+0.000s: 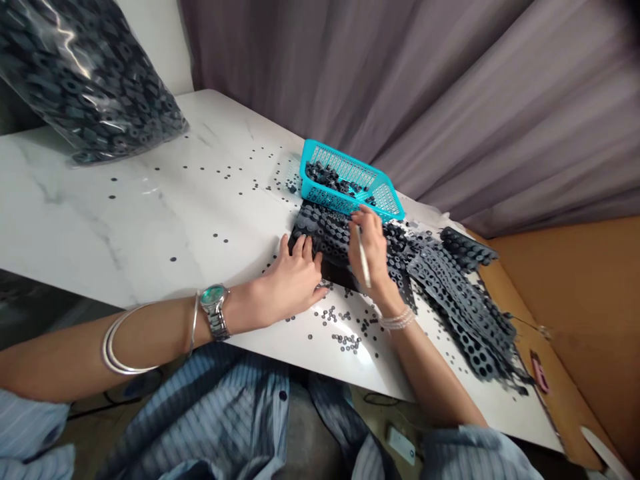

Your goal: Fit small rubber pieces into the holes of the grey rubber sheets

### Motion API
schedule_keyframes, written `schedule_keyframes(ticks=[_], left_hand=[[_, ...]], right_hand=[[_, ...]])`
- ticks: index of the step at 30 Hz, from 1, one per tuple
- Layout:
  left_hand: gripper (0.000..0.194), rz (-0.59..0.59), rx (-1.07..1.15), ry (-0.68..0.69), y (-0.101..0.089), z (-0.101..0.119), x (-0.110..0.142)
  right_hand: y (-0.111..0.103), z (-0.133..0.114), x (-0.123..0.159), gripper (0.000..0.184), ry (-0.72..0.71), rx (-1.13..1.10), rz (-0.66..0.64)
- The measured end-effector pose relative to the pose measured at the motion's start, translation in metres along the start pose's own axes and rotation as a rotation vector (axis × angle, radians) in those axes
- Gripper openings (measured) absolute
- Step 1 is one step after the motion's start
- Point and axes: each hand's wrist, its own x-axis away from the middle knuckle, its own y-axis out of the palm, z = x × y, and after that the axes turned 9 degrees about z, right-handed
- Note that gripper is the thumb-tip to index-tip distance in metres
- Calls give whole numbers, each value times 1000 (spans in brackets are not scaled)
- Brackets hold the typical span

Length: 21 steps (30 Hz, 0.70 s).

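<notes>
A dark sheet of punched foam rings (pixel 327 227) lies on the white table in front of me. My left hand (pixel 290 277) rests with spread fingertips on the sheet's left part, holding nothing. Closed around a thin white pen-like stick (pixel 363 260), my right hand (pixel 375 247) is over the right part of the same sheet. The stick's working tip is hidden by the fingers. Small dark discs (pixel 347 342) are scattered on the table near both hands. Just behind the sheet stands a turquoise basket (pixel 350 160) with loose dark foam pieces inside.
Punched foam strips (pixel 460 300) are piled at the right, beside a foam roll (pixel 467 249). A pink-handled tool (pixel 539 371) lies on cardboard (pixel 575 300) at the right edge. A large clear bag (pixel 100 87) of dark foam pieces is at the back left. A curtain (pixel 400 73) hangs behind.
</notes>
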Motion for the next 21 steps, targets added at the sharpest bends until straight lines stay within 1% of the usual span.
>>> schedule_keyframes(ticks=[1,3,5,7,9,10,12,14,15,18,19,21], left_hand=[[63,9,-4,4,2,0,0],[64,34,-10,5,6,-1,1],[66,56,-16,-2,9,-2,0],[66,72,-24,-8,10,-3,-1],[66,74,-32,-27,10,-4,-2],[66,69,-34,-40,9,-4,-3],[67,52,-32,-61,7,-4,-3],[68,29,-25,-73,7,-4,-3],[68,18,-23,-78,7,-3,-3],[72,-12,-32,-91,8,-2,-2],[73,-18,-38,-88,9,-2,-2],[75,-33,-45,-78,10,-1,-1]], right_hand=[[-10,3,-1,23,38,59,36],[-34,14,0,21,101,190,41],[-61,30,8,20,176,363,-23],[-84,46,18,19,252,539,-116],[-98,58,26,18,251,647,-163],[-100,60,28,18,237,651,-159],[-94,54,25,19,198,557,-128],[-76,38,15,18,155,369,-84],[-64,28,9,17,131,261,-88],[-28,-1,-4,14,49,-43,-221],[-18,-7,-6,13,29,-104,-271],[-3,-15,-6,13,13,-187,-326]])
